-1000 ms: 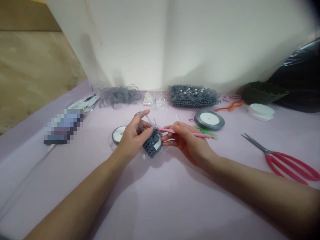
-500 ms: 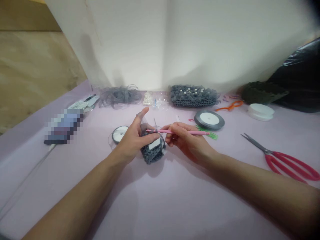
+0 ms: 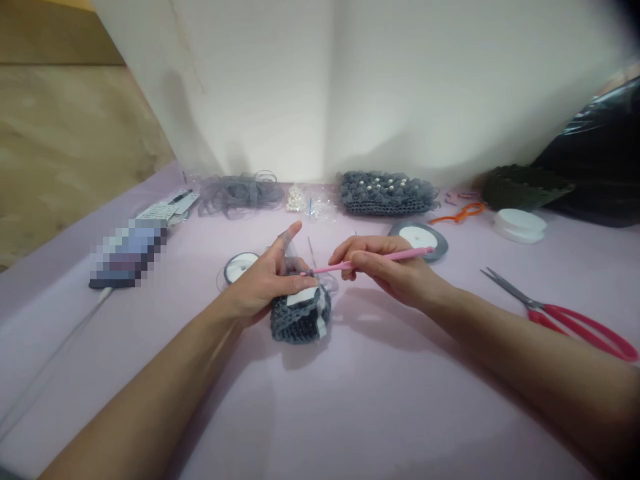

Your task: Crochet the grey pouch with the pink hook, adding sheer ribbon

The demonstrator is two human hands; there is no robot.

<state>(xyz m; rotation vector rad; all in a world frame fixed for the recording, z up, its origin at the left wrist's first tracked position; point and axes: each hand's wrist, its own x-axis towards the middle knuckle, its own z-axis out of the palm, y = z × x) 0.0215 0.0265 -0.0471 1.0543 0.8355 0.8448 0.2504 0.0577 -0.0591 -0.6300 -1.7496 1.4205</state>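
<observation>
My left hand point(image 3: 265, 280) pinches a small grey crocheted piece point(image 3: 297, 320) with a white strip on it, thumb laid across its top edge and index finger pointing up with grey ribbon over it. My right hand point(image 3: 387, 270) grips a pink crochet hook point(image 3: 373, 260), whose tip meets the top of the piece beside my left thumb. The piece hangs low over the lilac table point(image 3: 320, 413). A grey ribbon spool point(image 3: 239, 267) lies just behind my left hand.
Red-handled scissors point(image 3: 565, 317) lie at the right. A second grey ribbon spool point(image 3: 423, 237), a grey crocheted pouch with pearls point(image 3: 385, 193), loose grey ribbon point(image 3: 240, 193), a bag of beads point(image 3: 310, 200), a white reel point(image 3: 520, 223) and a dark green crocheted piece point(image 3: 525, 187) line the back wall.
The crocheted piece has turned and dropped lower toward me. My right hand has lifted and drawn the hook up to the right, its handle now over the far spool.
</observation>
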